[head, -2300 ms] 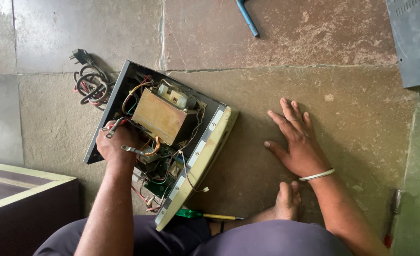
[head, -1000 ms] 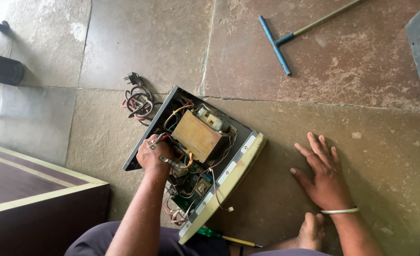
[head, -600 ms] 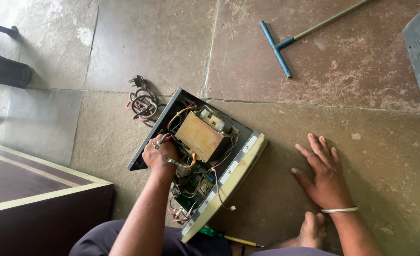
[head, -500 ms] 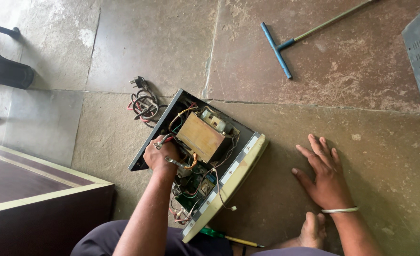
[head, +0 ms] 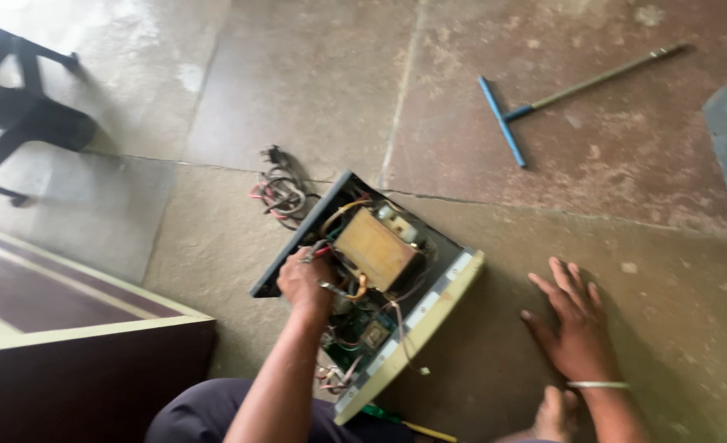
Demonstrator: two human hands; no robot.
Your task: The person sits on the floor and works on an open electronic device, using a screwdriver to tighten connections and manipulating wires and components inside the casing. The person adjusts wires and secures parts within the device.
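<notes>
Person seated on the stone floor (head: 314, 90). An opened electronics box (head: 371, 287), lid off, lies tilted on the floor just in front of their knees; a tan transformer block (head: 373, 248) sits in its middle, a green circuit board (head: 365, 340) nearer the person.

Left hand (head: 304, 283): curled closed inside the box's left edge, among loose wires (head: 330, 287). Something thin with a red tip shows at the fingers; the blur hides whether it is a tool or a wire.

Right hand (head: 575, 328): flat, fingers spread, palm pressed on bare floor well right of the box, holding nothing. A thin bangle is at the wrist.

A coiled power cord (head: 280, 190) lies touching the box's far corner. A green-handled screwdriver (head: 388, 416) lies by the near edge.

Risks, as judged: the fist is deep among the wires, so a tug could tear a joint loose. The box rests tilted and unbraced; a push could shift it. The body's weight is on the right palm.
</notes>
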